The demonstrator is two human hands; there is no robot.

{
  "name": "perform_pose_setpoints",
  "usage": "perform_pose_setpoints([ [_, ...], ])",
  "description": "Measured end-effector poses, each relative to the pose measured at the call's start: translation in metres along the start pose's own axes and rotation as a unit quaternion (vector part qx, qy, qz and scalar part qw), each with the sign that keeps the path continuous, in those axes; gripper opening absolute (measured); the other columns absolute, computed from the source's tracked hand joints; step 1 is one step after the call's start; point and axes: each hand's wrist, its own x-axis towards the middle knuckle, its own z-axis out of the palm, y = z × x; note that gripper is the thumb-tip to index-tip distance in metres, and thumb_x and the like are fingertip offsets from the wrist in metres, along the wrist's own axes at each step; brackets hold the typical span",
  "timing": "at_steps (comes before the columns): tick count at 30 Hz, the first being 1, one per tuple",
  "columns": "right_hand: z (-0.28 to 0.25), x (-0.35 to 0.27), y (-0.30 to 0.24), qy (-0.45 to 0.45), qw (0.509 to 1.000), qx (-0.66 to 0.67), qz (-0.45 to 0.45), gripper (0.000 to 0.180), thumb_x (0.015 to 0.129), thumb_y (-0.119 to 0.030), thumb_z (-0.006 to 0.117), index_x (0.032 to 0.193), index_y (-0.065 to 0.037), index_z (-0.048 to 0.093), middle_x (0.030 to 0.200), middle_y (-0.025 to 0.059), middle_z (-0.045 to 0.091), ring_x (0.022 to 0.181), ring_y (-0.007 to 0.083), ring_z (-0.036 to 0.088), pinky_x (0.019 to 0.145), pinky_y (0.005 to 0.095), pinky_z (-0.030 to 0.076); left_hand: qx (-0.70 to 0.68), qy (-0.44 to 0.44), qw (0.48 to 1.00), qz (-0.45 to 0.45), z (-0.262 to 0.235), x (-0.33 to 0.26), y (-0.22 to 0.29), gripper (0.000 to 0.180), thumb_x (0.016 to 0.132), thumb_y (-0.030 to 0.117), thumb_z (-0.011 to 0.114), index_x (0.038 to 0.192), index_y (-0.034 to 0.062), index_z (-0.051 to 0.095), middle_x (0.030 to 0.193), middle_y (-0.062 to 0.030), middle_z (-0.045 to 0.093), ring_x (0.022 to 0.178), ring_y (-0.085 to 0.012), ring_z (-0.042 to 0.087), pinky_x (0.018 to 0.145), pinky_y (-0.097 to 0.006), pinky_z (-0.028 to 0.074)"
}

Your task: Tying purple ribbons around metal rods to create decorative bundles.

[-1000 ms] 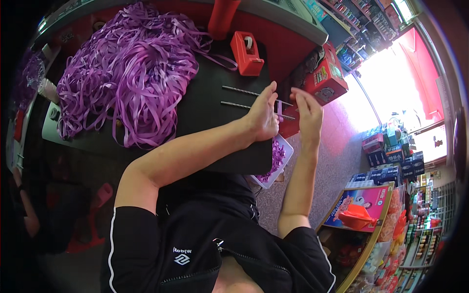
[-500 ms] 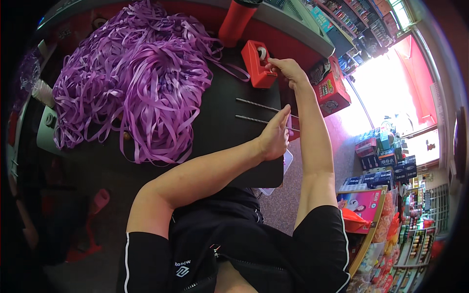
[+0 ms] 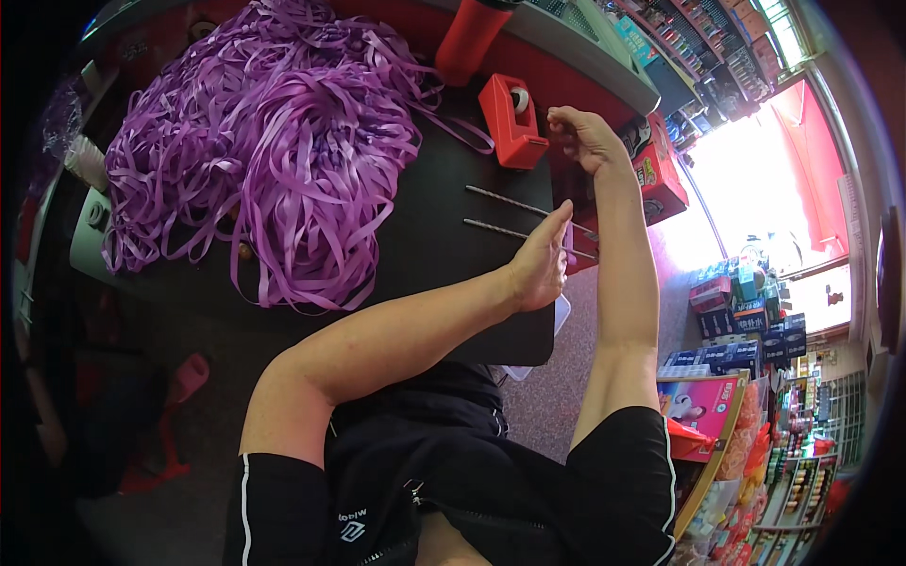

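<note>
Two thin metal rods (image 3: 510, 229) stick out side by side over the right edge of the dark table. My left hand (image 3: 543, 267) is beside their outer ends, its fingers stretched and held upright. A bit of purple ribbon (image 3: 568, 240) shows at the rods just past that hand; the rest is hidden. Just right of a red tape dispenser (image 3: 512, 127) with a white roll, my right hand (image 3: 587, 140) is raised with its fingers bent in and their tips together. Whatever those fingertips hold is too small to make out.
A large heap of purple ribbon loops (image 3: 311, 160) covers the table's left and middle, one strand trailing toward the dispenser. A red cylinder (image 3: 469, 42) stands behind. Beyond the table's right edge are a red box (image 3: 661, 179), stacked cartons (image 3: 741, 325) and shop shelves.
My right hand has drawn away from the tape dispenser, to the right. My left hand remains by the rods, and the whole view has shifted slightly.
</note>
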Motion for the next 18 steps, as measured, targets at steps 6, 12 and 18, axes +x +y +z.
perform_pose_setpoints([
  [6,-0.013,-0.024,0.022,-0.010,1.000,-0.008,-0.004,0.015,0.079,-0.031,0.070,0.075,-0.017,0.069,0.062,-0.0104,0.057,0.050,-0.0001,0.041,0.045,0.0190,0.021,0.012,-0.012,1.000,0.008,-0.002,0.003,-0.003,0.095,0.083,0.074,0.041,0.150,0.0299,-0.009,0.150,-0.0313,-0.018,0.142,-0.0334,-0.022,0.112,-0.045,-0.013],
  [12,-0.002,-0.028,0.043,0.028,0.999,-0.024,-0.039,0.017,0.080,-0.032,0.070,0.078,-0.015,0.071,0.065,-0.0088,0.057,0.051,0.0020,0.041,0.045,0.0210,0.022,0.014,-0.009,1.000,0.003,-0.004,0.001,-0.002,0.095,0.082,0.073,0.043,0.151,0.0304,-0.007,0.151,-0.0305,-0.017,0.143,-0.0330,-0.019,0.113,-0.045,-0.011],
  [18,-0.002,-0.015,0.064,0.040,0.996,0.055,-0.056,0.019,0.080,-0.032,0.071,0.077,-0.014,0.071,0.067,-0.0074,0.056,0.050,0.0044,0.036,0.045,0.0230,0.023,0.041,-0.047,0.998,0.031,-0.003,0.003,-0.003,0.080,0.085,0.069,0.044,0.149,0.0282,0.017,0.142,-0.0236,0.036,0.132,-0.0337,0.033,0.110,-0.047,0.020],
])
